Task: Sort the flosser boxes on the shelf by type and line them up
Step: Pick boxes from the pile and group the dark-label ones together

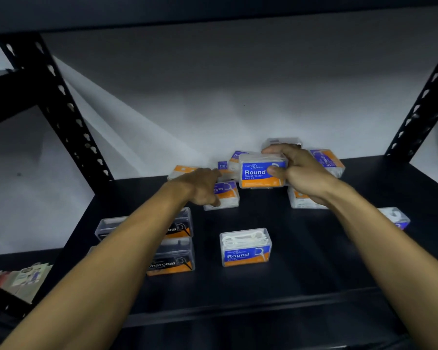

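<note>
The right hand (297,170) pinches a clear, rectangular plastic "Round" flosser box with blue-orange label (262,171) above the matte black metal shelf (301,261). The left hand (202,185) rests loosely curled on a similar "Smooth" box (225,195), gripping nothing.

Packets (23,276) lower left; white wall (238,97).

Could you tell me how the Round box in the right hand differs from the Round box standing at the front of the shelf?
The held Round box is gripped by the right hand and lifted above the shelf; the front Round box stands free on the shelf, untouched. The held one sits farther back among the jumbled boxes; the front one stands alone. Both are clear boxes with blue-and-orange Round labels.
</note>
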`<state>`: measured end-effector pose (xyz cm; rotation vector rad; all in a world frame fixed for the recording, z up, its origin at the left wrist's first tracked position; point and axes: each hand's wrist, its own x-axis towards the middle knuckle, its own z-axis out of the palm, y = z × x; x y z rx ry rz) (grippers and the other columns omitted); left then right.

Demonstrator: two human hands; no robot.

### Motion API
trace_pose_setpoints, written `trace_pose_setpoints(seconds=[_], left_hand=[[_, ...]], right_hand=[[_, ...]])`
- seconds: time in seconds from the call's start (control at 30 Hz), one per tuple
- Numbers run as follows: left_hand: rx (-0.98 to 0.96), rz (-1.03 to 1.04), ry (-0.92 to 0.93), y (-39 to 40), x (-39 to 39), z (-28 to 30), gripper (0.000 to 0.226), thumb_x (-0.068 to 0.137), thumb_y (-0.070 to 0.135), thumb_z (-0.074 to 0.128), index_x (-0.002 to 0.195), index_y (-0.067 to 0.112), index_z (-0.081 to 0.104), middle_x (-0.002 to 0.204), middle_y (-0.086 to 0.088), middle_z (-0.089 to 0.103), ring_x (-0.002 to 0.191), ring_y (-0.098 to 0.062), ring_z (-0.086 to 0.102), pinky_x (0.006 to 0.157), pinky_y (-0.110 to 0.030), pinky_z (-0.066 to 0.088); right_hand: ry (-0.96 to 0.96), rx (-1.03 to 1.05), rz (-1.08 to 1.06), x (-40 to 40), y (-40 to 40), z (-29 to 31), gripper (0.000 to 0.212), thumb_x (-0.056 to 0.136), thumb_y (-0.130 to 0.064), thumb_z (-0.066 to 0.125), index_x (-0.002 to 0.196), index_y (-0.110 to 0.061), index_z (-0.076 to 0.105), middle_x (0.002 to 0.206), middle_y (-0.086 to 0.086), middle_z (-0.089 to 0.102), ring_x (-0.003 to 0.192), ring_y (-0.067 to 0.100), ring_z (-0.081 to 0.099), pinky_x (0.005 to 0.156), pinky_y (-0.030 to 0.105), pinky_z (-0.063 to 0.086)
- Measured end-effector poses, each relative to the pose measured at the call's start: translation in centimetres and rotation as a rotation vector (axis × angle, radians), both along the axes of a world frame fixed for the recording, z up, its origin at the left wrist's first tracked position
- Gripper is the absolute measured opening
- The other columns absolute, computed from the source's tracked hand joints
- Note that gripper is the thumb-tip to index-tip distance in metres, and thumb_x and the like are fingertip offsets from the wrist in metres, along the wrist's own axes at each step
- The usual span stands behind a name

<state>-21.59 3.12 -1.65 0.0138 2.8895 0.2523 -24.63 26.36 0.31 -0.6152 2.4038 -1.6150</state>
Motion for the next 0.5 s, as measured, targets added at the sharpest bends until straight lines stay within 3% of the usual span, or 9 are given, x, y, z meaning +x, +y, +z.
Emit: trace_pose_setpoints(seconds=[0.17, 0.3, 0.5], left_hand=[[-0.066, -0.033, -0.033, 0.7, -0.4, -0.4, 0.075, 0.082, 0.029, 0.073, 0.145, 0.023, 0.033, 0.138, -0.005, 0.049, 0.120, -0.024, 0.050, 0.096, -0.038, 0.044], [-0.079, -0.038, -0.043, 1.1, -0.4, -0.3, 0.087, 0.079, 0.032, 0.075, 0.150, 0.029, 0.025, 0.139, -0.006, 0.044, 0.125, -0.026, 0.044, 0.098, -0.037, 0.041], [-0.036, -0.027, 0.107, 2.5, -0.1, 0.3, 0.093, 0.064, 0.042, 0.083, 0.144, 0.030, 0.037, 0.112, 0.001, 0.038, 0.118, -0.022, 0.040, 0.093, -0.037, 0.045]], right_hand=[[0.000, -0.010, 0.005, 0.4, 1.0, 0.2, 0.030, 0.087, -0.011, 0.064, 0.101, -0.036, 0.057, 0.110, -0.004, 0.066, 0.102, 0.010, 0.064, 0.092, 0.036, 0.053], [-0.015, 0.011, -0.011, 0.6, 1.7, 0.1, 0.032, 0.088, -0.011, 0.064, 0.112, -0.031, 0.055, 0.112, -0.002, 0.066, 0.099, 0.008, 0.064, 0.088, 0.033, 0.054], [-0.013, 0.034, -0.037, 1.1, 3.1, 0.4, 0.036, 0.087, -0.009, 0.064, 0.118, -0.025, 0.056, 0.110, -0.002, 0.067, 0.098, 0.007, 0.065, 0.086, 0.029, 0.054]])
